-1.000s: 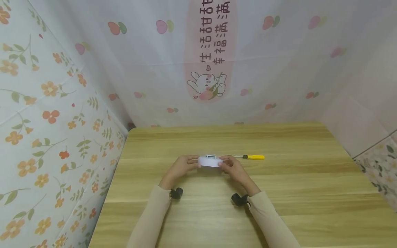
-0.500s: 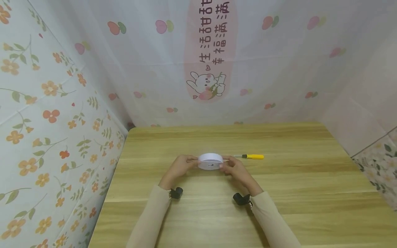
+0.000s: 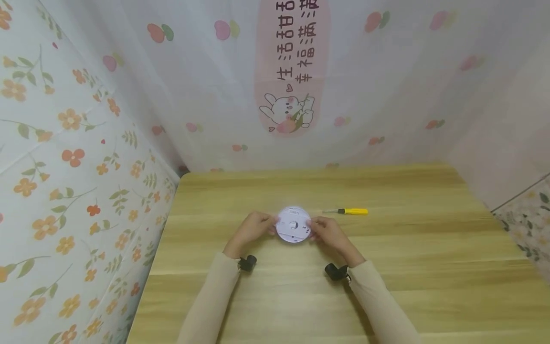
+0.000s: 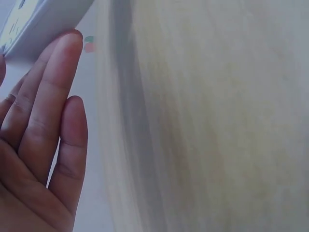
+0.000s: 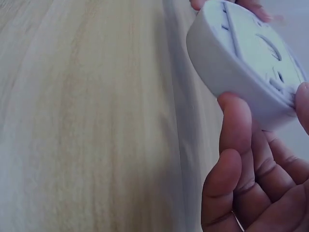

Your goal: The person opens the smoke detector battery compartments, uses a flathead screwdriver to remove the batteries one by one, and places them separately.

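Observation:
A round white plastic device that looks like a smoke alarm [image 3: 293, 231] is held up over the table between both hands. Its flat back, with slots, small marks and a central opening, faces the head camera. My left hand [image 3: 253, 230] pinches its left edge; in the left wrist view, fingers [image 4: 46, 106] reach under the smoke alarm [image 4: 53, 26]. On the opposite edge, my right hand [image 3: 330, 234] grips with thumb on the back face and fingertips against the side wall, as the right wrist view shows. The alarm's front is hidden.
A screwdriver [image 3: 354, 211] with a yellow handle lies on the wooden table [image 3: 429, 267], right of the alarm, its shaft pointing left. Printed curtains [image 3: 206, 95] hang behind the table and along its left side. Each wrist carries a small black camera [image 3: 248, 263].
Both hands have turned the smoke alarm: it showed its side and a small display, then tilted until its flat back came to face the head camera. The screwdriver stays put.

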Motion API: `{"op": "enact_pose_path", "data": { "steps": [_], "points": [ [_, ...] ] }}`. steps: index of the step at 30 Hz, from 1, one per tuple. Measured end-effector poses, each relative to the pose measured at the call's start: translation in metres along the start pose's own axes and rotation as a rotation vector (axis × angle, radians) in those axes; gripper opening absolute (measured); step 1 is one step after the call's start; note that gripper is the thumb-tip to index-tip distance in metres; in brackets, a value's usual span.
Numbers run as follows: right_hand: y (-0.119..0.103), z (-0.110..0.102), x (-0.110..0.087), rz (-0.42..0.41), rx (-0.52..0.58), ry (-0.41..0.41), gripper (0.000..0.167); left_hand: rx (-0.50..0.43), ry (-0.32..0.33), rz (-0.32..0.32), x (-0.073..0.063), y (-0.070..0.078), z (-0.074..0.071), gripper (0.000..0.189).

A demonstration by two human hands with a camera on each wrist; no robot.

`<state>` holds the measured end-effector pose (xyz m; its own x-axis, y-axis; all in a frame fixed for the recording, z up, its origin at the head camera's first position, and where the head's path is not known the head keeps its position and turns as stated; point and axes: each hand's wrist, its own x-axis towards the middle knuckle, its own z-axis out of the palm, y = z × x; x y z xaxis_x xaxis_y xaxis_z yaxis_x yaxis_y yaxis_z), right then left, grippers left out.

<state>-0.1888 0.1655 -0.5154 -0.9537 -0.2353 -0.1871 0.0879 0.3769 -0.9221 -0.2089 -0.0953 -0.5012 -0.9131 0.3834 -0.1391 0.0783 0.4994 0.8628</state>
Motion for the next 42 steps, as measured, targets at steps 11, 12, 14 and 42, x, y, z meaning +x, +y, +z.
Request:
{"op": "enact_pose_path", "data": {
  "steps": [11,12,14,42],
  "points": [
    [0.005,0.000,0.001,0.063,-0.020,-0.051,0.051,-0.017,-0.128,-0.001,-0.001,-0.007,0.002,0.043],
    [0.005,0.000,0.001,0.063,-0.014,-0.055,0.050,-0.021,-0.135,-0.002,-0.001,-0.007,0.002,0.043],
    [0.006,0.000,0.001,0.068,-0.007,-0.060,0.049,-0.024,-0.144,0.002,-0.001,-0.007,0.003,0.044],
    [0.007,0.002,0.009,0.114,-0.015,-0.082,0.047,0.009,-0.151,-0.072,0.004,-0.008,0.005,0.047]
  ]
}}
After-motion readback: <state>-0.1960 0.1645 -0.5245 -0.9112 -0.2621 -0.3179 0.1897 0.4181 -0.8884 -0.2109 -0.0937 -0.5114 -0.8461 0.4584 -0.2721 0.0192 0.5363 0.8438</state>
